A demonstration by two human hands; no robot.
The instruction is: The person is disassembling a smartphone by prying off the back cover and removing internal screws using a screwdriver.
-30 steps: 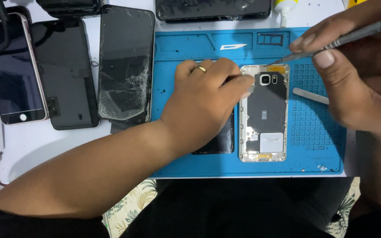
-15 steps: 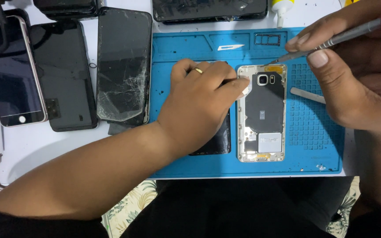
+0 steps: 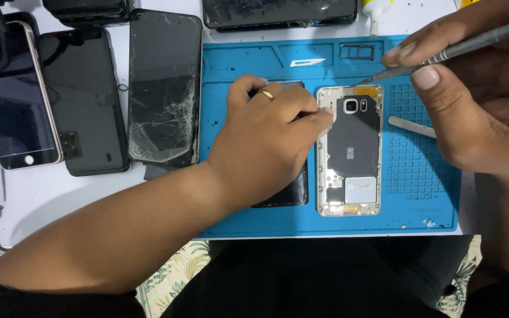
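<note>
Opened phone (image 3: 349,150) lying back-up on the blue repair mat (image 3: 419,200), worked with a screwdriver.

The right hand (image 3: 472,112) pinches the grey screwdriver (image 3: 443,56) between thumb and fingers, its tip at the phone's top edge. The left hand (image 3: 266,141) lies loosely curled, fingertips pressing the phone's left edge, palm over a dark back cover (image 3: 284,191). A cracked phone (image 3: 163,88) lies well off to the left, beside the mat.

White tabletop (image 3: 89,200), evenly lit
</note>
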